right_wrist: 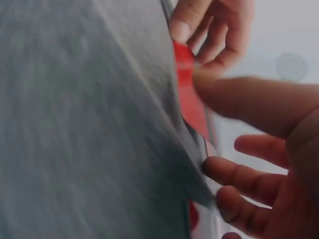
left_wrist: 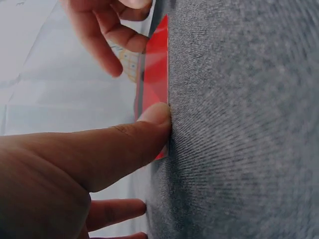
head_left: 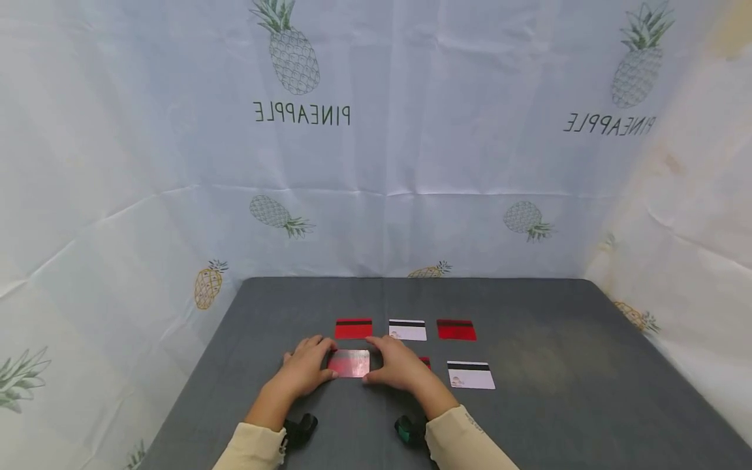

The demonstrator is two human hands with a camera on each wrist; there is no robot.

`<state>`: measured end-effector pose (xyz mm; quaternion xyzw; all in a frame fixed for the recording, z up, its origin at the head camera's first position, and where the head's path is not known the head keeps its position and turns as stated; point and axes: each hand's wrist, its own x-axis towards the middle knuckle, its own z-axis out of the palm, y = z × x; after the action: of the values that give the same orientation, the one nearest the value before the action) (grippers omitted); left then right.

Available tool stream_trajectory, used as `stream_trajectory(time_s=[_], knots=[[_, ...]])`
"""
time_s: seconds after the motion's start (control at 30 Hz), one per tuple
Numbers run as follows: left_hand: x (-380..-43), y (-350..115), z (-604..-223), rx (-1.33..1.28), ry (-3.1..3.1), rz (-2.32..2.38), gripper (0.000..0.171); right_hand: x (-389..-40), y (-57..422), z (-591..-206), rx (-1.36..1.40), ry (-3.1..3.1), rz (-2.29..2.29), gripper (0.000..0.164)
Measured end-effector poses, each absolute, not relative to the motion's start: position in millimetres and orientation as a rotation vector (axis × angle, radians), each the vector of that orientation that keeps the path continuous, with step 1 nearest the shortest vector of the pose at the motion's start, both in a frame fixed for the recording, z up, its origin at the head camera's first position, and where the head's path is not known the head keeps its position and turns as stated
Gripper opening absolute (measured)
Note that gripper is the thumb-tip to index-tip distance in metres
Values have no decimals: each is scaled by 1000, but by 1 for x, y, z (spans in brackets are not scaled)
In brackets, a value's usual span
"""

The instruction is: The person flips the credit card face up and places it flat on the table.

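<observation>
A glossy red card (head_left: pixel 350 363) lies on the dark grey table between both hands. My left hand (head_left: pixel 305 367) pinches its left end, with the thumb (left_wrist: pixel 157 117) on the near edge and the index finger at the far left corner. At the other end is my right hand (head_left: pixel 401 365), its thumb (right_wrist: pixel 224 97) close to the near right corner and overlapping the card in the right wrist view. The right fingers are spread and loosely bent, the index fingertip beyond the far edge. Another red card (head_left: pixel 425 362) is mostly hidden behind the right hand.
Behind the hands lie a red card (head_left: pixel 354 329), a white card (head_left: pixel 408 331) and a darker red card (head_left: pixel 456 330), each with a black stripe. To the right is another white card (head_left: pixel 471 376). A pineapple-print curtain (head_left: pixel 388 150) surrounds the table (head_left: pixel 564 418).
</observation>
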<state>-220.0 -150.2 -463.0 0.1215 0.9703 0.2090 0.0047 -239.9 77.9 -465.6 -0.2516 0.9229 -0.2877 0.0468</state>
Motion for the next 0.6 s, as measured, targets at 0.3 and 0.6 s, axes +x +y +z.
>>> stream_trajectory(time_s=[0.3, 0.6], knots=[[-219, -147, -464, 368, 3004, 666, 38, -240, 72, -481, -766, 2862, -940, 74], [-222, -148, -464, 367, 2998, 682, 41, -242, 71, -482, -742, 2910, -926, 63]])
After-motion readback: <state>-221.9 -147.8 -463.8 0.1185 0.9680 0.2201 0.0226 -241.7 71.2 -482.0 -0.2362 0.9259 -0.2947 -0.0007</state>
